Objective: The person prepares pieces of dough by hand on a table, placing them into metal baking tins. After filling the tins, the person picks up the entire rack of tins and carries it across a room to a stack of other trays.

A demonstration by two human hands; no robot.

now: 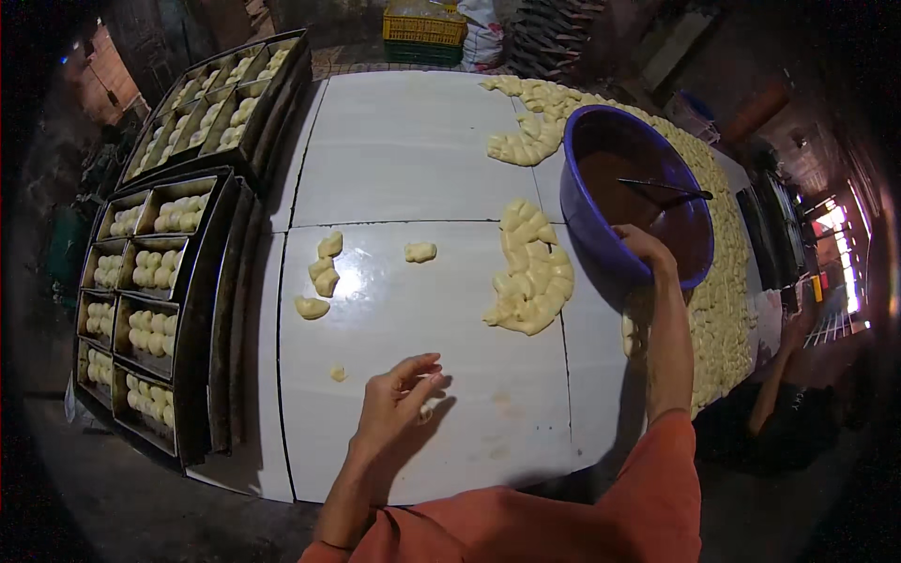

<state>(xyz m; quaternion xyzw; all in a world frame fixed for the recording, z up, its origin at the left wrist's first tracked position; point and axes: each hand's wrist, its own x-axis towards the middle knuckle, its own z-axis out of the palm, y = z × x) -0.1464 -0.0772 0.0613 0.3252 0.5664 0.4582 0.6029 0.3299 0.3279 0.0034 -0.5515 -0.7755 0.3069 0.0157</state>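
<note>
My left hand [408, 385] hovers over the near middle of the white tabletop [394, 159], fingers loosely curled and apart. My right hand [640, 246] grips the near left rim of a large purple basin [591, 235], which holds brown liquid and a dark long utensil [648, 185] lying across it. Pale dough pieces [530, 272] form a curved cluster left of the basin. Smaller dough lumps [325, 277] lie at the centre left, with a tiny bit [337, 372] nearer me. A wide mass of cut dough [715, 347] covers the table's right side, partly behind the basin.
Stacked black metal trays [176, 263] of dough balls line the left edge, with more trays [249, 89] behind. Crates [422, 28] and a white sack [481, 42] stand beyond the far edge. Another person's arm [779, 375] is at the right, outside the table.
</note>
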